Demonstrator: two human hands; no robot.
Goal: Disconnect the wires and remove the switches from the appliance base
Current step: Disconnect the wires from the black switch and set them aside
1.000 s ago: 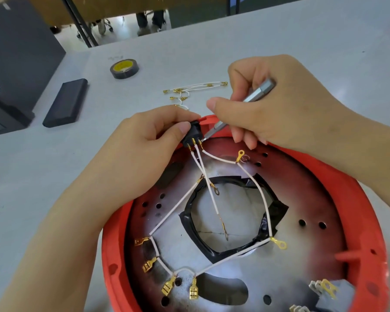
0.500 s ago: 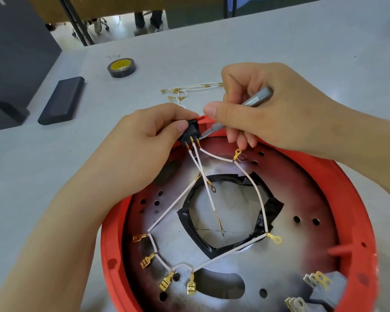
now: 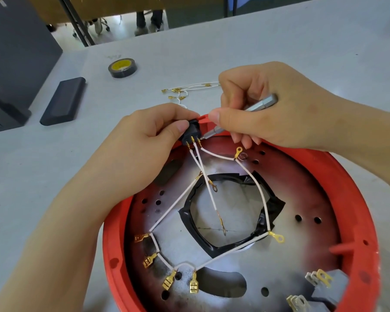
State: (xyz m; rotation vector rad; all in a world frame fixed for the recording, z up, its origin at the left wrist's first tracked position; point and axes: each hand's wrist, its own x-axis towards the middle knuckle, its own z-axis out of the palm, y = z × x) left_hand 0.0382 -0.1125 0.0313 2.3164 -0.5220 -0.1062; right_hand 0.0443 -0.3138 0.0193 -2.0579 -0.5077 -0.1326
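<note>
At the far rim of the red appliance base (image 3: 369, 199), the left hand (image 3: 144, 140) pinches the black rocker switch (image 3: 190, 129) while the right hand (image 3: 268, 109) grips a screwdriver bit (image 3: 245, 111) against its terminals. Should the tip slip, it would likely bend a terminal or jab the thumb.

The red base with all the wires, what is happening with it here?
A person is taking the wiring off a red base. The left hand pinches a black switch at the rim. The right hand holds a metal tool with its tip at the switch terminals. White wires are attached to the switch. More loose wires lie on the table.
</note>
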